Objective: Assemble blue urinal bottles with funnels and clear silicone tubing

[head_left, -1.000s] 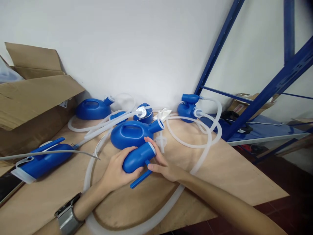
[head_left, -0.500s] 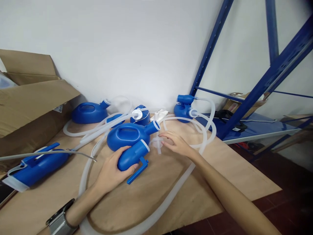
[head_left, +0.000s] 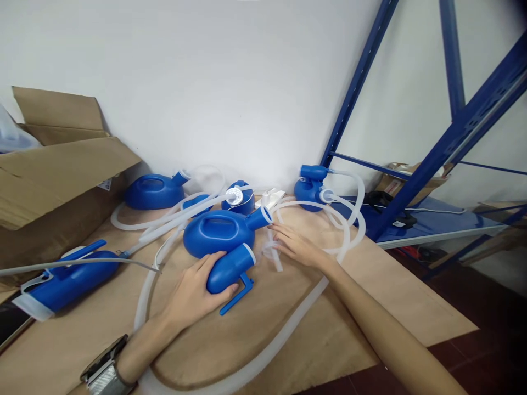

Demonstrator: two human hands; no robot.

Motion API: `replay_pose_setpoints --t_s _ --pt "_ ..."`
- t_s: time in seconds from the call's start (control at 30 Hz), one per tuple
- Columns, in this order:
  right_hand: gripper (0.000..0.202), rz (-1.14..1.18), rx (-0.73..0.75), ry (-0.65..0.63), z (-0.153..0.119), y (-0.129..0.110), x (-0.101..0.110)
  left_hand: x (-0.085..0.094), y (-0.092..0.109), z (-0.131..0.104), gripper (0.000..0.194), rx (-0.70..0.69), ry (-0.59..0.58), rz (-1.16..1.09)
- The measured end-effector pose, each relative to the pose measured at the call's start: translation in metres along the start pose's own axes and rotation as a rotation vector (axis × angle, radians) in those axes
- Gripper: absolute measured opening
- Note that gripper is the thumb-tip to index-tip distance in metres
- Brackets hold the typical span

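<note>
Pale wall (head_left: 230, 82) backs the brown tabletop (head_left: 411, 307); the left hand (head_left: 195, 291) clasps a blue cup (head_left: 229, 269) just beside 1 of the blue jugs (head_left: 206, 241), while the right hand (head_left: 300, 247), apart, pinches a clear fitting (head_left: 279, 262).

The cup (head_left: 227, 270) and the jug (head_left: 218, 247) look like smooth plastic with a soft sheen. The connector (head_left: 278, 260) is clear plastic, the hose (head_left: 284, 343) cloudy, finely ridged plastic. The table (head_left: 379, 291) seems matt wood, the box (head_left: 61, 170) matt cardboard, the watch strap (head_left: 107, 381) shiny, textured metal.
</note>
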State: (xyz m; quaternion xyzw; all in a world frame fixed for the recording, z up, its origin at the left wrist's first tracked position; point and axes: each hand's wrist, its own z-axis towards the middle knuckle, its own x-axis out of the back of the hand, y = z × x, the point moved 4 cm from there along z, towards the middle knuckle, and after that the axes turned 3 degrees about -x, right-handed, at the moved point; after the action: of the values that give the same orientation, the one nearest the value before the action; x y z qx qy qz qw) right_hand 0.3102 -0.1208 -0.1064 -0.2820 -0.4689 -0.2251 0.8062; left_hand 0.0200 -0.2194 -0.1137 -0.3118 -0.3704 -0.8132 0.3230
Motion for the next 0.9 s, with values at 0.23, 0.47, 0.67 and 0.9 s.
replay_pose_setpoints --t_s 0.23,0.47,0.67,0.9 --pt "0.027 -0.025 -0.190 0.437 -0.001 0.023 0.043 -0.001 -0.002 0.000 0.062 -0.027 -0.003 -0.028" --pt "0.024 0.152 -0.343 0.386 0.046 0.033 0.060 -0.007 -0.003 -0.003 0.069 -0.098 -0.146 0.059" --pt "0.043 0.314 -0.244 0.259 0.081 0.023 0.044 -0.006 -0.005 -0.006 0.070 -0.138 -0.198 0.147" --pt "0.063 0.049 -0.078 0.248 0.077 0.009 0.055 0.008 -0.007 0.004 0.061 -0.229 -0.114 0.144"
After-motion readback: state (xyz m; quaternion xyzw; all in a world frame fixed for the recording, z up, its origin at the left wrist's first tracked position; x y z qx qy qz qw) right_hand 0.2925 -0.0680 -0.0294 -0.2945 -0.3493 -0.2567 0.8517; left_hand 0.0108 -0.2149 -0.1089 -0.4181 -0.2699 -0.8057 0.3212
